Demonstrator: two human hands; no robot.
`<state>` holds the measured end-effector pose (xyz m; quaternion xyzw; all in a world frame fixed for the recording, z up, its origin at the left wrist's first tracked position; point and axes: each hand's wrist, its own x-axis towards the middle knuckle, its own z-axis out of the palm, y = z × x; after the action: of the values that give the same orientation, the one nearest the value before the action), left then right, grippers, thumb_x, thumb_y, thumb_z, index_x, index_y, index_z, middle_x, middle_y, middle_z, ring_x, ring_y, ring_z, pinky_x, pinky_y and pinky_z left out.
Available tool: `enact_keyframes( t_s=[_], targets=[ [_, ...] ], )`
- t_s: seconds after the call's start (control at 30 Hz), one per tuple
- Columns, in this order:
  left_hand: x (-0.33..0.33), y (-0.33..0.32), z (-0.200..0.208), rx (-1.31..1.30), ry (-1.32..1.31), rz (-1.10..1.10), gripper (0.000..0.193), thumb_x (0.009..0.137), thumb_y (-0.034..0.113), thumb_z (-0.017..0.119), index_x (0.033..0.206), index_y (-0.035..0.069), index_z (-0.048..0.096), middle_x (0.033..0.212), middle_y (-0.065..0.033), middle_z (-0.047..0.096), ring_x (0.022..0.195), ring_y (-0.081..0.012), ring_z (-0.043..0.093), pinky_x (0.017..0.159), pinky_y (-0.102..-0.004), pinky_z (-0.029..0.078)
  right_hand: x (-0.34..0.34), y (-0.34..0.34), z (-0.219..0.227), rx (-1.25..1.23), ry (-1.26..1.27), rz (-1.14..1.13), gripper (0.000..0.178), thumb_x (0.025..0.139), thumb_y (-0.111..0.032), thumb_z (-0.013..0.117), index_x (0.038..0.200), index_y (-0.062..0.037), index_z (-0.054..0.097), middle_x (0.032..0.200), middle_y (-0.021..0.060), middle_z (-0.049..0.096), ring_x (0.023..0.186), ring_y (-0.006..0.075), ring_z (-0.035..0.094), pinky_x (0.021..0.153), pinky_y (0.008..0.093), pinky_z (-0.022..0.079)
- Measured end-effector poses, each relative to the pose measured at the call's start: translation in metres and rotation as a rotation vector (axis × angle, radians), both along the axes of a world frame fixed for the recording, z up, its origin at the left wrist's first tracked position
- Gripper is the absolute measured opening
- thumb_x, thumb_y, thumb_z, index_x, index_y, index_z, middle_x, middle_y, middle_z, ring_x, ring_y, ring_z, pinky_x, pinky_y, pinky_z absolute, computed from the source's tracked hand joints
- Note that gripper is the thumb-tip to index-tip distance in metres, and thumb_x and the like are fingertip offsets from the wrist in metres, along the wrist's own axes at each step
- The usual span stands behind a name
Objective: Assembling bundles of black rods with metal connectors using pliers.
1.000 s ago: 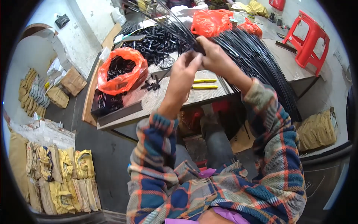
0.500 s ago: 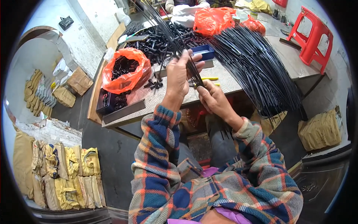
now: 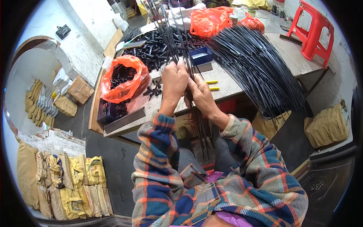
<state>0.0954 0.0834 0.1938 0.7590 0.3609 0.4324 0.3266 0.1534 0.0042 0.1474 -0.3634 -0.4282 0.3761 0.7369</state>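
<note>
A bundle of thin black rods (image 3: pixel 169 44) stands nearly upright between my hands, at the table's front edge. My left hand (image 3: pixel 174 84) is closed round it, just above and to the left of my right hand (image 3: pixel 203 96), which also grips the rods with bent fingers. The upper ends fan apart over the table, and the lower ends (image 3: pixel 203 132) hang down in front of my knees. A large pile of similar black rods (image 3: pixel 261 70) lies on the table to the right. Behind my hands is a heap of black fittings (image 3: pixel 151 55).
An orange bag (image 3: pixel 145 77) of small black parts stands at the left, beside a few loose pieces (image 3: pixel 153 90). A blue box (image 3: pixel 200 56) and yellow handles (image 3: pixel 212 88) lie right of my hands. A red stool (image 3: pixel 312 36) is at the far right; another person sits opposite.
Both hands have shifted left and come closer together. The bundle has swung from a slant to nearly upright, its top ends spread apart and its lower ends hanging lower.
</note>
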Motion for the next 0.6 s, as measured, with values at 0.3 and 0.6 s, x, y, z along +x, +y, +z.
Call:
enact_keyframes(
  t_s=[0.3, 0.6],
  targets=[
    [-0.004, 0.002, 0.005, 0.019, -0.076, -0.130, 0.034, 0.088, 0.026, 0.046, 0.075, -0.002, 0.060, 0.059, -0.0182, 0.057, 0.054, -0.0259, 0.059, 0.053, -0.0357, 0.044, 0.008, 0.016, 0.017, 0.060, 0.142, 0.119, 0.030, 0.094, -0.028, 0.038, 0.082, -0.0046, 0.052, 0.056, 0.0009, 0.051, 0.040, 0.0072, 0.045, 0.036, 0.0201, 0.035],
    [-0.038, -0.001, 0.052, -0.264, -0.585, -0.186, 0.035, 0.093, 0.026, 0.043, 0.089, -0.004, 0.060, 0.052, -0.0028, 0.051, 0.041, -0.0084, 0.047, 0.040, -0.0213, 0.044, 0.073, 0.025, 0.027, -0.143, 0.132, -0.282, 0.023, 0.093, -0.023, 0.041, 0.088, -0.0025, 0.049, 0.054, 0.0002, 0.045, 0.037, 0.0064, 0.039, 0.033, 0.0200, 0.031]
  ],
)
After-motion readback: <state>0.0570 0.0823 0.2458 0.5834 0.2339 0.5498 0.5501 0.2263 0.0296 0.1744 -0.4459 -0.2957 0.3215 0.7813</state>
